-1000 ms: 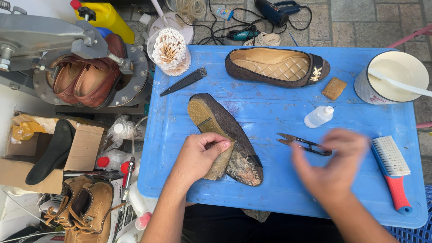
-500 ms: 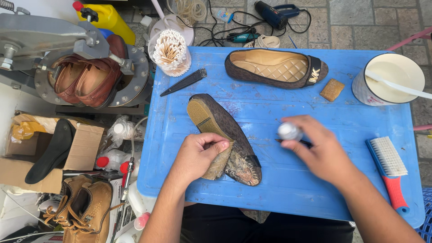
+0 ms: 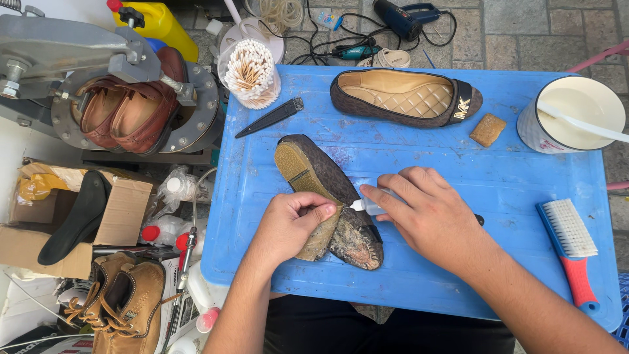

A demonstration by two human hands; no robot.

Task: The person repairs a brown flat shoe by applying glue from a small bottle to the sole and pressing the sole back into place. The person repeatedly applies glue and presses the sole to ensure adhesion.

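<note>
**Glue Bottle Held to an Upturned Flat Shoe**

Lay sole-up near the middle of the blue tabletop [image 3: 498,190]: a dark brown flat shoe [image 3: 327,190], tan heel patch toward the far left, toe toward the near edge. Showed a worn, mottled forepart, with a tan sole layer [image 3: 319,237] peeled away from the dark upper along the left side.

Sat well back from the near rim, with bare blue surface to the right of the hands and along the front edge. Farther back: the matching flat shoe [image 3: 406,97] upright with quilted insole showing, a black knife-like tool [image 3: 270,118] to its left, a small tan block [image 3: 487,130] and a white bucket [image 3: 573,117] with a stirring stick at the far right corner. Near the right rim, well apart from the work — a red-handled brush [image 3: 571,252]. Just off the far left corner, a cup of cotton swabs [image 3: 249,73].

Left hand [image 3: 288,226] curled over the loose sole layer, thumb and fingers pinching and lifting it clear of the upper. Right hand [image 3: 426,213] wrapped around a small white bottle [image 3: 370,206], grip closed on it, nozzle pointing left at the opened seam just beside the left thumb. Both forearms reached in from the near edge, angled toward each other.
</note>
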